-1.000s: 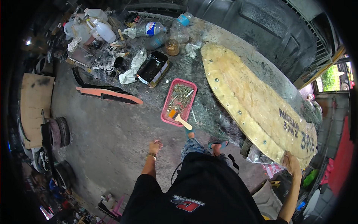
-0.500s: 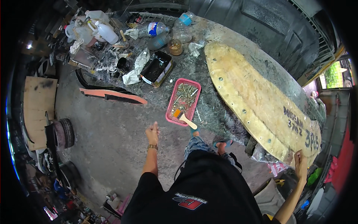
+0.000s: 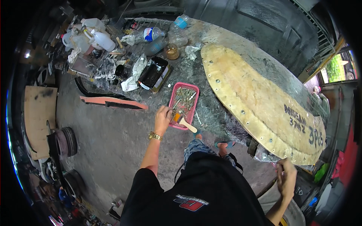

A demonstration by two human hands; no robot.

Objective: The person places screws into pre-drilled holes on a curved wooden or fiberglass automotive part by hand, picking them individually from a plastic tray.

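Large tan oval wooden panel lies on the table; clear plastic bottles, black rectangular tray beside it.

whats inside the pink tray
The pink tray holds a heap of brass-coloured screws and a small brush at its near end. The left hand covers its near left edge.

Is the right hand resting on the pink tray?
No, the right hand hangs by the tan panel's near end, while the left hand reaches the pink tray.
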